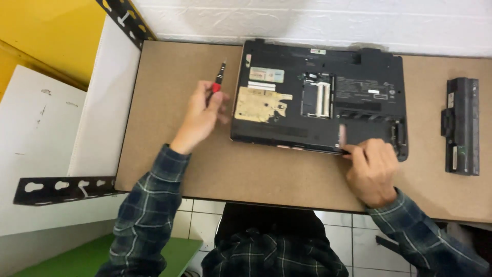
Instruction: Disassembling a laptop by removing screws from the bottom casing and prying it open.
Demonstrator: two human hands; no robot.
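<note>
The left hand grips a screwdriver just off the left edge of the upturned laptop, whose long axis runs along the bench's far edge, while the right hand, nearer, seemingly pinches its front-right rim.

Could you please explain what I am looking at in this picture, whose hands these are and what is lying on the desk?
The picture comes from a camera worn on a person's head, looking down at their own two bare hands; there is no machine arm. The sleeves are dark plaid. On the brown desk lies a black laptop turned upside down, with a small compartment in its underside open. The left hand holds a screwdriver with a red and black handle beside the laptop's left edge. The right hand rests its fingertips on the laptop's near edge, close to the right corner; whether it grips anything cannot be told. Apart, at the desk's right end, lies a long black battery pack.
</note>
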